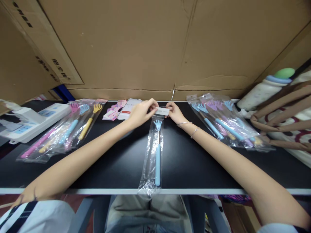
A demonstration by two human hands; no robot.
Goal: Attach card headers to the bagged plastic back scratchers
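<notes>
"Blue scratcher (157, 165) in a clear bag (148, 158), mid-way along a black desk (199, 165), claw pointing away."

"And the fingers?"

"Left hand (143, 111): thumb and fingers pinched on a pale card (162, 111) at the bag's top. Right hand (176, 113): fingers curled by the card's other end; whether they grip it, I can't tell."

"What's done?"

"Scratcher's bagged; card apparently not settled. Left pile (85, 128), bagged, pink-topped: seemingly finished. Right pile (229, 129), bagged: seemingly uncarded."
</notes>
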